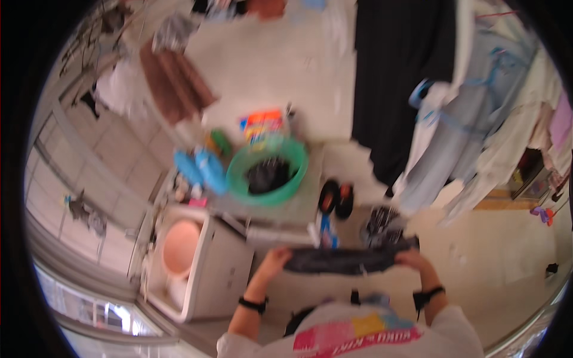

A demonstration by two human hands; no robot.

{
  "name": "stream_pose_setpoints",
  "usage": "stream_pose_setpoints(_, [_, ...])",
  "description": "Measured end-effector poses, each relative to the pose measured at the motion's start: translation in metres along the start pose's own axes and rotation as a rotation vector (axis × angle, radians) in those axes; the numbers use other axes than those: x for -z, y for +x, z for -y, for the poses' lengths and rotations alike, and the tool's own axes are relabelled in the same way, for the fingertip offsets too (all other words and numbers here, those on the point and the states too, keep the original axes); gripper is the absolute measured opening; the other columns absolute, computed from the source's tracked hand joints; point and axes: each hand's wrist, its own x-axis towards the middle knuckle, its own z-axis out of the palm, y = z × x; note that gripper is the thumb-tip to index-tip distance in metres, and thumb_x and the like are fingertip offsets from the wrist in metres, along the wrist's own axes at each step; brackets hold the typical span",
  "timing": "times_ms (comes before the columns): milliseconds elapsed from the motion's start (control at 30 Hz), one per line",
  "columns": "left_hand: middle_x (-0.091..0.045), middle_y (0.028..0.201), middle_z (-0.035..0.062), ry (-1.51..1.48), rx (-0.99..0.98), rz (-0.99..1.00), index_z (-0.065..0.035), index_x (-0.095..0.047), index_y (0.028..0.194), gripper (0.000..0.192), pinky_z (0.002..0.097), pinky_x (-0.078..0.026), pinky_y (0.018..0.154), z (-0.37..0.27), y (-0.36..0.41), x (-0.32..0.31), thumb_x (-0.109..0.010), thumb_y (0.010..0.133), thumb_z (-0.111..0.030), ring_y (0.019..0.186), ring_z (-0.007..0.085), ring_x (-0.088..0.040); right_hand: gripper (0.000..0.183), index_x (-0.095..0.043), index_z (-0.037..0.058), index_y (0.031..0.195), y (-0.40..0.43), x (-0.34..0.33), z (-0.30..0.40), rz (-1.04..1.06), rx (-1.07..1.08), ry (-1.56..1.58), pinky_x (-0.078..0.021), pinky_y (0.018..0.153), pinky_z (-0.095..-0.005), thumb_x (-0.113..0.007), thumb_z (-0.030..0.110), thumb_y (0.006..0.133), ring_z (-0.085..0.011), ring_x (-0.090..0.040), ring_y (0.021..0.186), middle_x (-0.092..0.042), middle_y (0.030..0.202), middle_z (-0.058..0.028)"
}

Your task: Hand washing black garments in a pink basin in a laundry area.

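Note:
A dark grey garment (340, 261) is stretched sideways in front of my body. My left hand (276, 258) grips one end of it, and my right hand (411, 259) grips the other, with a bit of cloth sticking up past the fingers. Black straps circle both wrists. Beyond the cloth, a green plastic basin (233, 188) holds dark wet-looking fabric (269, 174). Past my right hand, a heap of dark grey cloth (383, 226) lies low down; what it rests on is hard to tell. The picture is blurred.
A white utility sink (228, 264) with a pink-orange basin (181, 248) inside stands at left. Blue bottles (209, 170) and an orange detergent bag (265, 123) adjoin the green basin. Black shoes (344, 201) sit past the garment. Black trousers (394, 80) and grey clothes (447, 152) hang at upper right.

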Motion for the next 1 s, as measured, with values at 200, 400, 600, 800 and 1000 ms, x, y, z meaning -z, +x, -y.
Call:
stream_pose_setpoints(200, [-0.061,0.092,0.0038,-0.312,0.096,-0.485,0.0083,-0.058,0.103,0.029,0.0237,-0.043,0.077,0.034,-0.083,0.081,-0.054,0.087,-0.016,0.084,0.0105,-0.054,0.032,-0.055,-0.0043,0.091,0.095,-0.071,0.115,0.159,-0.469,0.496,-0.0535,0.069,-0.0311,-0.069,0.020,0.076,-0.0204,-0.065,0.078,-0.062,0.087,-0.0136])
stream_pose_setpoints(400, [-0.062,0.089,0.0047,-0.248,-0.022,-1.002,0.0062,-0.059,0.101,0.026,0.0234,-0.042,0.077,0.022,-0.157,0.165,-0.049,0.089,-0.014,0.086,0.0093,-0.053,0.026,-0.060,0.0024,0.087,0.207,-0.158,0.174,0.509,-0.235,0.169,-0.0499,0.070,-0.0250,-0.059,0.029,0.086,-0.0135,-0.062,0.076,-0.063,0.081,-0.0069])
stream_pose_setpoints(600, [-0.059,0.095,0.0012,-0.634,-0.219,-1.247,0.0017,-0.055,0.110,0.026,0.0213,-0.042,0.077,0.000,-0.192,0.240,-0.047,0.092,-0.016,0.087,0.0072,-0.053,0.023,-0.060,0.0026,0.088,0.308,-0.259,0.262,0.800,-0.036,-0.053,-0.0483,0.070,-0.0247,-0.056,0.026,0.087,-0.0118,-0.060,0.078,-0.062,0.082,-0.0040])
stream_pose_setpoints(800, [-0.061,0.098,0.0092,-0.783,-0.329,-1.414,0.0012,-0.054,0.108,0.023,0.0277,-0.049,0.079,-0.020,-0.219,0.303,-0.046,0.092,-0.013,0.090,0.0173,-0.059,0.043,-0.060,0.0015,0.100,0.376,-0.363,0.355,1.095,0.266,-0.588,-0.0471,0.077,-0.0315,-0.062,0.039,0.080,-0.0181,-0.059,0.087,-0.063,0.092,-0.0099])
stream_pose_setpoints(1000, [-0.063,0.088,0.0051,-0.598,-0.252,-1.524,0.0003,-0.058,0.098,0.021,0.0248,-0.048,0.070,-0.052,-0.214,0.350,-0.047,0.092,-0.017,0.080,0.0126,-0.060,0.081,-0.028,0.0036,0.133,0.345,-0.476,0.496,0.973,0.977,0.293,-0.0359,0.098,-0.0373,-0.074,0.029,0.072,-0.0262,-0.043,0.119,-0.041,0.128,-0.0164])
